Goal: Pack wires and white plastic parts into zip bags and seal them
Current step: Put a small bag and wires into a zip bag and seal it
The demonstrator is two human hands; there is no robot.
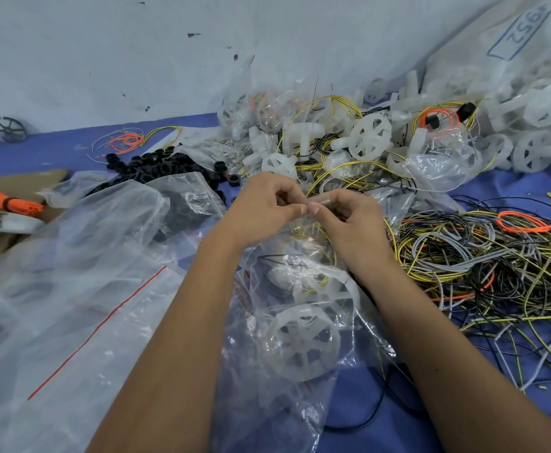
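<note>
Bag (303, 325) of white wheel parts and wires lies light and floppy on desk (463, 403) between forearms, left hand (261, 207) and right hand (349, 220) fingers pinching its slippery zip strip, best held there, loose wires (483, 256) beyond.

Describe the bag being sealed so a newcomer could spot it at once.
Start at the blue table and find the person's two hands, left hand and right hand, meeting at the centre. The clear zip bag hangs from their pinching fingertips toward the viewer. Unlike the flat empty bags on the left, it holds white spoked wheels and yellow wire.
</note>
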